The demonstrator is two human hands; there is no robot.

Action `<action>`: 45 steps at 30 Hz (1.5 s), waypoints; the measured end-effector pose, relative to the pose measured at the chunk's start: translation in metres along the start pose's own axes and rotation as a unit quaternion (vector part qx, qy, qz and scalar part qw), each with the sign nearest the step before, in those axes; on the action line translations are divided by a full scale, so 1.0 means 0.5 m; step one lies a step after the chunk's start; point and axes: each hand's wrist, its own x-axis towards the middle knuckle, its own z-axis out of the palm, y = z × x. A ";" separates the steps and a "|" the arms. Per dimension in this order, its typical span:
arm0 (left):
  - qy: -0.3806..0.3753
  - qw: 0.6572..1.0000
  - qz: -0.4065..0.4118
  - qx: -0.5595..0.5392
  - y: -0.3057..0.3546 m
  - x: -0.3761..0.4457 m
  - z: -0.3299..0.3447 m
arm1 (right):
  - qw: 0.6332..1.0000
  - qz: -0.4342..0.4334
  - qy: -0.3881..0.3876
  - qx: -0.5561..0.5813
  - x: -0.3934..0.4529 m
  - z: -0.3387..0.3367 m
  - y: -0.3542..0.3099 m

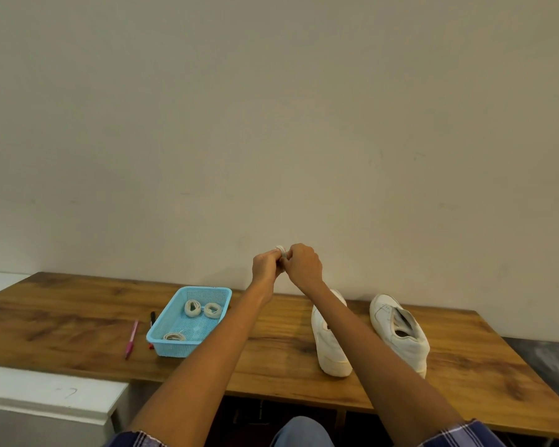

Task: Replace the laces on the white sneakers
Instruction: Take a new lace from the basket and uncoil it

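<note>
Both hands are raised above the far side of the wooden surface point(78, 317), meeting in front of the plain wall. The left hand point(265, 264) and the right hand point(304, 264) each pinch a small coiled bundle of white lace point(281, 250) between them, so both grips are narrow and closed on that coil. It looks like a fresh lace being unwound or freed from its wrap; the fingers hide the detail.

The two white leather sneakers point(400, 333) stand on the right part of the surface, heels near, toes far. The right one shows an open tongue with no lace that I can make out; the left one point(328, 343) is partly behind the right forearm. To the left sits a pale blue perforated plastic basket point(162, 337) holding three more coiled white laces point(192, 308). Just left of the basket lie a black marker point(152, 317) and a pink pen point(131, 338).

The step in hand, I judge, is loosening a new lace. Next comes straightening it, finding an end, and bringing it down to a sneaker's lowest eyelets.
</note>
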 end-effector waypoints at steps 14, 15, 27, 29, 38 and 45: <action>-0.013 0.989 -0.058 0.137 -0.048 0.041 -0.080 | 0.997 0.023 -0.037 0.063 -0.026 0.097 0.012; -0.011 0.988 -0.063 0.140 -0.054 0.042 -0.085 | 0.997 0.028 -0.033 0.066 -0.030 0.107 0.012; -0.035 0.985 -0.144 0.091 -0.039 0.041 -0.224 | 0.993 0.023 -0.087 0.074 -0.032 0.236 -0.026; 0.035 0.988 -0.121 0.089 -0.045 0.048 -0.241 | 0.992 0.009 -0.091 0.082 -0.023 0.255 -0.056; 0.272 0.953 0.032 0.129 -0.038 0.086 -0.430 | 0.986 0.058 -0.121 0.098 0.056 0.315 -0.036; 0.284 0.888 0.120 0.342 -0.106 0.104 -0.481 | 0.912 -0.031 -0.387 0.134 0.052 0.360 -0.113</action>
